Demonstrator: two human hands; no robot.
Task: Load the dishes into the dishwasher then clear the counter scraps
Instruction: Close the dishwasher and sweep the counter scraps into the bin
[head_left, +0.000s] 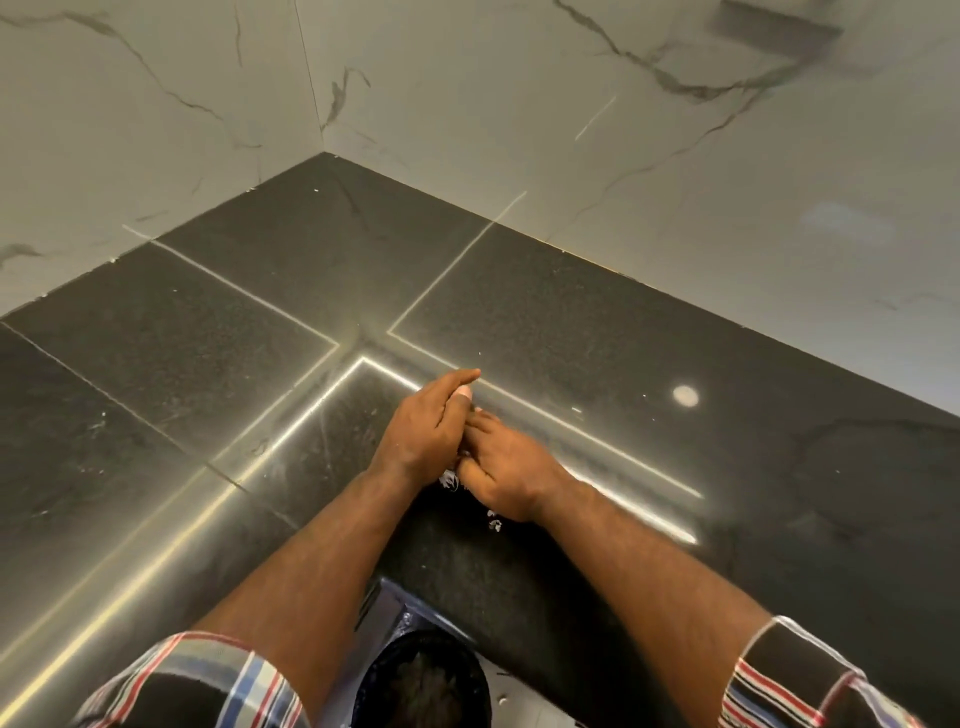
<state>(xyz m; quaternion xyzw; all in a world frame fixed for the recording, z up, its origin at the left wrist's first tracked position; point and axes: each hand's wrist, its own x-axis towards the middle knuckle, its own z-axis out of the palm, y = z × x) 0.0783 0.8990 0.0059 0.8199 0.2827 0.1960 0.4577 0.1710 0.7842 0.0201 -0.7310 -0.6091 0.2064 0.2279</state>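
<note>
Scraps (451, 480) between two hands at counter (597, 343) edge, left hand (423, 434) flat as scoop, right hand (506, 475) fingers loosely bent, pressed together; likely to spill past bin (423, 680) below, if swept too quickly.

Single head view, worn high, tilted steeply down and forward at a dark counter (571, 322) corner against marble walls (467, 93); close over both forearms, wide-angle.
</note>
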